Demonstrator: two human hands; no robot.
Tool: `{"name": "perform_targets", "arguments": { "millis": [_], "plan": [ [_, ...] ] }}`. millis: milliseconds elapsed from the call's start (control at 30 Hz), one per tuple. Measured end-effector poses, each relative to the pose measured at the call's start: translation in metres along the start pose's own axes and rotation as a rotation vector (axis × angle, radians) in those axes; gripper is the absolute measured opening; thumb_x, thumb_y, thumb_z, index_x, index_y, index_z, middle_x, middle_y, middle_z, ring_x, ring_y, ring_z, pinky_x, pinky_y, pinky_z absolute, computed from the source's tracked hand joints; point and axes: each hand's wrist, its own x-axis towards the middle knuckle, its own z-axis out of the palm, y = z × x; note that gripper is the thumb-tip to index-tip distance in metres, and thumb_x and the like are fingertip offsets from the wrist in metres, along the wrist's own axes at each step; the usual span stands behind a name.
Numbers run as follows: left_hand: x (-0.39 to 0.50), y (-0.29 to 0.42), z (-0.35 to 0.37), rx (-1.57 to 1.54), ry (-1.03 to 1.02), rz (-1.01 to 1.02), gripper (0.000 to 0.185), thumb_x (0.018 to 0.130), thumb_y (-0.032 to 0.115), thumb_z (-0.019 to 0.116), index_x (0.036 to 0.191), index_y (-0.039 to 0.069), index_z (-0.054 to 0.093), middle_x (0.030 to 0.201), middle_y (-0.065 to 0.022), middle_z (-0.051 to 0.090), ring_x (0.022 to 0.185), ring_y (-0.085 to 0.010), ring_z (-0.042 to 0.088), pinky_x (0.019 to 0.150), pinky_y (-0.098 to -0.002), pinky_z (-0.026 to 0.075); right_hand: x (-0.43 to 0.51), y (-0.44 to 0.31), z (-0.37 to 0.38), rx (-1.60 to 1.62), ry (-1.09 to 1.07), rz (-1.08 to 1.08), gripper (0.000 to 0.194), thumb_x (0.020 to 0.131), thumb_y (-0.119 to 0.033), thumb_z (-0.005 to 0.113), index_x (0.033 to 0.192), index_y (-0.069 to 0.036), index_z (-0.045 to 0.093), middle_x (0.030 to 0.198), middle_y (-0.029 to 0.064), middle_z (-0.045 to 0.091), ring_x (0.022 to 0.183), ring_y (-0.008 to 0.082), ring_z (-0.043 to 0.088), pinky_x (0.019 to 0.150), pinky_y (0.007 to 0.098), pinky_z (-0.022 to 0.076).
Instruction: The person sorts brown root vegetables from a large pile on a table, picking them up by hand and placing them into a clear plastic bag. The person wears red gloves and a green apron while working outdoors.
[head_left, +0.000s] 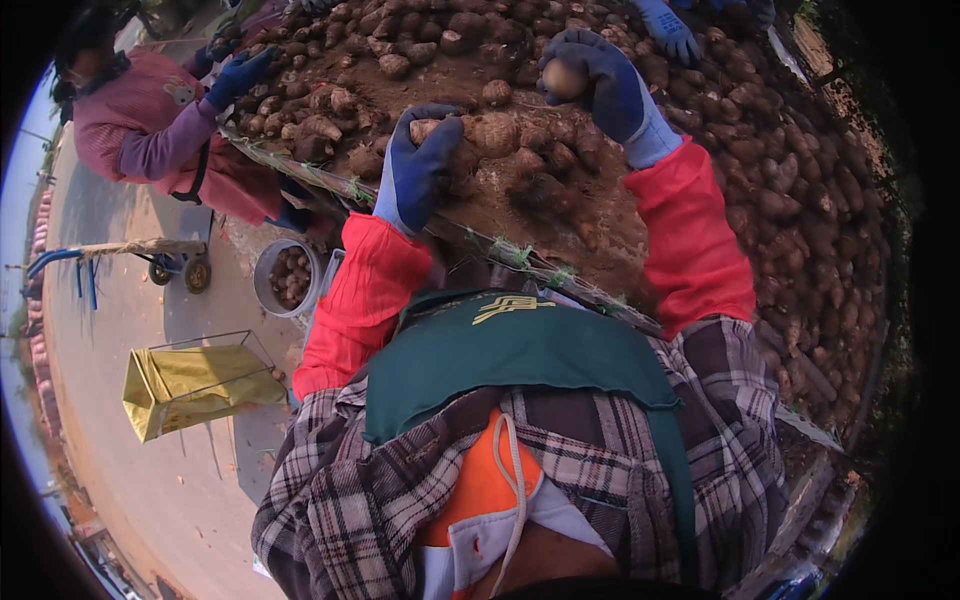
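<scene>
My left hand (420, 169), in a blue coated work glove, is closed around a pale brown taro corm (424, 131), whose end shows between thumb and fingers. My right hand (604, 86), gloved the same way, grips a rounded corm (564, 79) whose smooth, pale face is turned up and looks blurred. Below and between the hands, a ringed taro corm (491, 133) lies beside several smaller ones on the soil-covered work surface (600, 202). A single corm (496, 92) sits apart on the soil farther back.
Taro corms are heaped to the right (802, 180) and along the back. A co-worker (150, 120) stands at left; another's gloved hand (671, 34) reaches in. Low at left are a bucket (262, 277) with corms, a yellow sack (195, 382) on a wire frame and a hand cart (142, 251).
</scene>
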Motion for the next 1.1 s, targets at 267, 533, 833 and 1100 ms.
{"name": "perform_targets", "arguments": {
  "millis": [267,533,833,1100],
  "plan": [
    [-0.031,0.005,0.013,-0.074,-0.145,0.006,0.025,0.095,0.01,0.063,0.118,0.004,0.056,0.109,-0.0051,0.063,0.1,-0.014,0.062,0.088,-0.0308,0.053,-0.059,0.025,0.045,0.415,-0.312,0.442,0.038,0.094,-0.03,0.072,0.117,-0.004,0.057,0.092,0.004,0.063,0.073,0.0116,0.06,0.061,0.0299,0.0519],
    [-0.029,0.01,0.015,0.456,-0.049,0.385,0.024,0.081,0.003,0.072,0.104,0.001,0.065,0.104,-0.0084,0.063,0.097,-0.0171,0.061,0.091,-0.031,0.048,-0.066,0.02,0.071,-0.299,-0.043,0.13,0.061,0.085,-0.027,0.081,0.13,0.001,0.053,0.108,0.0229,0.07,0.099,0.0229,0.068,0.085,0.039,0.0546],
    [0.013,-0.007,0.001,1.045,0.042,0.832,0.028,0.081,0.011,0.076,0.105,0.002,0.064,0.104,-0.0161,0.066,0.095,-0.0312,0.066,0.088,-0.0367,0.052,-0.043,0.054,0.081,-0.61,0.093,0.043,0.069,0.074,-0.036,0.082,0.125,-0.001,0.052,0.1,0.0269,0.069,0.096,0.0461,0.066,0.081,0.0502,0.0534],
    [0.122,0.021,-0.028,1.573,0.153,0.631,0.049,0.084,0.033,0.073,0.128,0.016,0.06,0.122,-0.0131,0.06,0.121,-0.0404,0.049,0.101,-0.0507,0.041,-0.03,0.041,-0.01,-0.157,0.199,0.081,0.044,0.089,-0.029,0.078,0.12,-0.004,0.059,0.103,0.0105,0.072,0.087,0.0132,0.066,0.075,0.0297,0.0567]
  ]
}}
